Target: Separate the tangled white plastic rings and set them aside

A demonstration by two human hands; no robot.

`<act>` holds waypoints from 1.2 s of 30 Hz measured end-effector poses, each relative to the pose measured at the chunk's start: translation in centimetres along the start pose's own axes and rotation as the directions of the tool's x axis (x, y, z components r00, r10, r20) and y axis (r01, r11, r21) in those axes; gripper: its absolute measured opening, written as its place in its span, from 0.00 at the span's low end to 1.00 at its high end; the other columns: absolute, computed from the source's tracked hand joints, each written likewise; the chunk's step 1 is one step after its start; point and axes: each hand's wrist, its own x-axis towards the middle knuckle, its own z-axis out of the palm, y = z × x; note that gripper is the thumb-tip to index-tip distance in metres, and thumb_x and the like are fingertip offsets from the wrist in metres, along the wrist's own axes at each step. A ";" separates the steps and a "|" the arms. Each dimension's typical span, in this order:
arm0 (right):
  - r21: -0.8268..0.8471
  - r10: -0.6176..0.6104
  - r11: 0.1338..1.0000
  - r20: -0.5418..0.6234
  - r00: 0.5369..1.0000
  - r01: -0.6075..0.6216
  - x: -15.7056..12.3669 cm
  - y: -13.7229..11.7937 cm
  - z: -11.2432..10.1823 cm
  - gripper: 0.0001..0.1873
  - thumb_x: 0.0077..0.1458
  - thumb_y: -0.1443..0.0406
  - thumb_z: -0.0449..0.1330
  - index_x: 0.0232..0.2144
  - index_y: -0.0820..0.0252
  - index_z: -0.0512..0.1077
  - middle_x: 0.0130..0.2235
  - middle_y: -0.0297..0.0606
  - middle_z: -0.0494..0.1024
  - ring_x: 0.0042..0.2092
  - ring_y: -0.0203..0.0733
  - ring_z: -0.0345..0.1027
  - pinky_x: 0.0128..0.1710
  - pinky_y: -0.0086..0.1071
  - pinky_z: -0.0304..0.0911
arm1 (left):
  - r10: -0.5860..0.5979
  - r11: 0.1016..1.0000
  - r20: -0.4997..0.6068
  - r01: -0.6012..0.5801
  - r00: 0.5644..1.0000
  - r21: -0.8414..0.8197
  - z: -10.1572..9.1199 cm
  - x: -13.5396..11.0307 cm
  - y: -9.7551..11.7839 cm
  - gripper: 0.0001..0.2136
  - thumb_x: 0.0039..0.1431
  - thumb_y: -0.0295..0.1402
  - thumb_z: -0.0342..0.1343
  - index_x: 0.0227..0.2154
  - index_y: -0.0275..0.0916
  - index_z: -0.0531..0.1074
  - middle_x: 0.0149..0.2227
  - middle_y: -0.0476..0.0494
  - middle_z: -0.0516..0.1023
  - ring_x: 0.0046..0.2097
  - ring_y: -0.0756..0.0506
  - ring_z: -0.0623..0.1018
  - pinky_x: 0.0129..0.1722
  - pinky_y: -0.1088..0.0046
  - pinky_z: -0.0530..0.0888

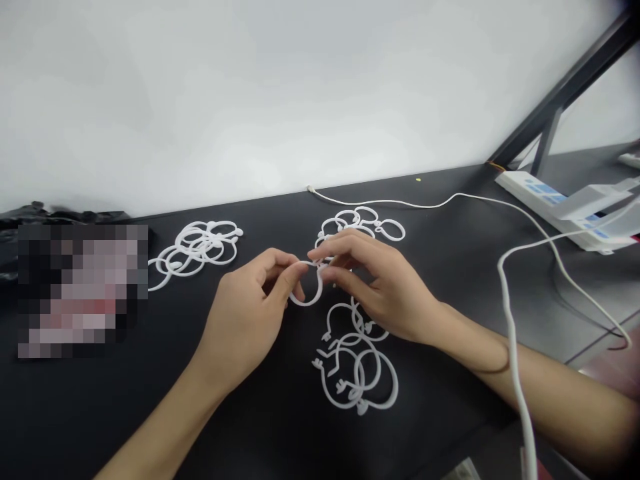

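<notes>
Between my two hands, above the black table, is a white plastic ring (309, 305). My left hand (255, 303) pinches its left side between thumb and fingers. My right hand (377, 283) is closed on its upper right side, where the fingers partly hide the ring's ends. Below my right hand lie several white rings with open, hooked ends (357, 370). Behind that hand sits a cluster of white rings (350, 220), partly covered by my fingers. A further pile of white rings (203, 247) rests left of my left hand.
A white cable (400, 202) runs along the back of the black table (240, 427), and a thicker white cord (507, 307) crosses in front of my right forearm. At right stands a white and blue device (555, 200). Black plastic (55, 217) and a blurred patch lie at far left.
</notes>
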 end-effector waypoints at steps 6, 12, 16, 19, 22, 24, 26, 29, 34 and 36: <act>-0.012 -0.039 0.999 -0.031 0.999 0.039 0.0 -0.1 0.1 0.06 0.63 0.66 0.57 0.43 0.57 0.70 0.41 0.36 0.76 0.39 0.35 0.72 0.39 0.31 0.70 | -0.011 1.000 0.012 0.011 1.000 0.011 0.0 -0.1 0.2 0.17 0.62 0.50 0.52 0.31 0.42 0.75 0.19 0.53 0.71 0.20 0.50 0.70 0.19 0.76 0.63; -0.131 -0.066 0.990 -0.084 0.994 0.055 0.1 -0.3 0.1 0.02 0.62 0.67 0.59 0.34 0.58 0.70 0.33 0.33 0.76 0.34 0.34 0.69 0.35 0.29 0.65 | 0.097 0.992 -0.080 -0.090 0.992 0.086 0.3 -0.6 0.1 0.13 0.64 0.46 0.53 0.32 0.43 0.73 0.19 0.55 0.72 0.21 0.51 0.70 0.21 0.76 0.64; -0.149 0.001 0.989 -0.095 0.995 -0.016 0.0 -0.5 0.2 0.06 0.62 0.65 0.59 0.32 0.58 0.69 0.31 0.32 0.75 0.31 0.33 0.66 0.31 0.27 0.62 | 0.203 0.969 -0.150 -0.177 0.968 0.171 0.5 -0.9 0.2 0.11 0.65 0.41 0.52 0.32 0.42 0.72 0.20 0.56 0.72 0.21 0.52 0.70 0.23 0.76 0.64; -0.127 0.048 0.990 -0.083 0.995 -0.058 0.0 -0.7 0.3 0.07 0.63 0.64 0.58 0.32 0.58 0.68 0.30 0.32 0.75 0.31 0.32 0.66 0.30 0.27 0.61 | 0.296 0.936 -0.215 -0.238 0.931 0.257 0.8 -1.1 0.2 0.09 0.66 0.37 0.52 0.32 0.41 0.71 0.21 0.56 0.72 0.21 0.53 0.70 0.23 0.77 0.65; -0.062 0.113 0.991 -0.061 0.992 -0.116 0.1 -0.9 0.4 0.07 0.62 0.64 0.60 0.31 0.59 0.69 0.29 0.30 0.74 0.29 0.31 0.65 0.30 0.26 0.61 | 0.400 0.889 -0.259 -0.303 0.879 0.342 1.2 -1.4 0.2 0.08 0.66 0.33 0.52 0.31 0.40 0.70 0.23 0.55 0.74 0.22 0.53 0.72 0.25 0.78 0.66; -0.003 0.163 0.987 -0.051 0.985 -0.163 0.1 -1.1 0.5 0.07 0.61 0.65 0.60 0.30 0.59 0.69 0.28 0.29 0.74 0.29 0.30 0.65 0.29 0.25 0.60 | 0.473 0.850 -0.268 -0.354 0.840 0.389 1.4 -1.5 0.2 0.07 0.67 0.31 0.51 0.31 0.39 0.70 0.25 0.54 0.75 0.24 0.53 0.73 0.26 0.79 0.68; 0.043 0.210 0.977 -0.040 0.977 -0.208 0.1 -1.2 0.6 0.09 0.61 0.64 0.60 0.28 0.60 0.69 0.27 0.28 0.73 0.28 0.29 0.64 0.29 0.24 0.60 | 0.545 0.806 -0.279 -0.403 0.790 0.433 1.7 -1.6 0.1 0.07 0.67 0.30 0.51 0.32 0.38 0.70 0.26 0.52 0.76 0.24 0.53 0.74 0.28 0.79 0.69; 0.087 0.274 0.959 -0.022 0.962 -0.271 0.1 -1.4 0.7 0.13 0.61 0.63 0.59 0.25 0.61 0.67 0.25 0.28 0.71 0.27 0.28 0.62 0.27 0.23 0.59 | 0.616 0.753 -0.291 -0.441 0.732 0.488 1.9 -1.7 0.1 0.08 0.67 0.30 0.51 0.32 0.36 0.71 0.25 0.51 0.76 0.25 0.53 0.74 0.29 0.79 0.69; 0.130 0.310 0.943 -0.015 0.950 -0.306 0.1 -1.5 0.7 0.15 0.61 0.62 0.59 0.23 0.61 0.66 0.24 0.27 0.70 0.26 0.28 0.62 0.26 0.23 0.58 | 0.627 0.741 -0.283 -0.444 0.726 0.504 1.9 -1.6 0.1 0.08 0.67 0.29 0.51 0.32 0.36 0.71 0.25 0.52 0.76 0.25 0.53 0.74 0.29 0.79 0.69; 0.103 0.275 0.958 -0.049 0.960 -0.269 0.1 -1.4 0.7 0.12 0.61 0.62 0.59 0.26 0.60 0.68 0.25 0.28 0.71 0.27 0.28 0.63 0.27 0.23 0.59 | 0.559 0.790 -0.301 -0.387 0.772 0.476 1.7 -1.4 0.1 0.07 0.66 0.29 0.51 0.32 0.37 0.71 0.26 0.52 0.76 0.24 0.53 0.74 0.28 0.80 0.69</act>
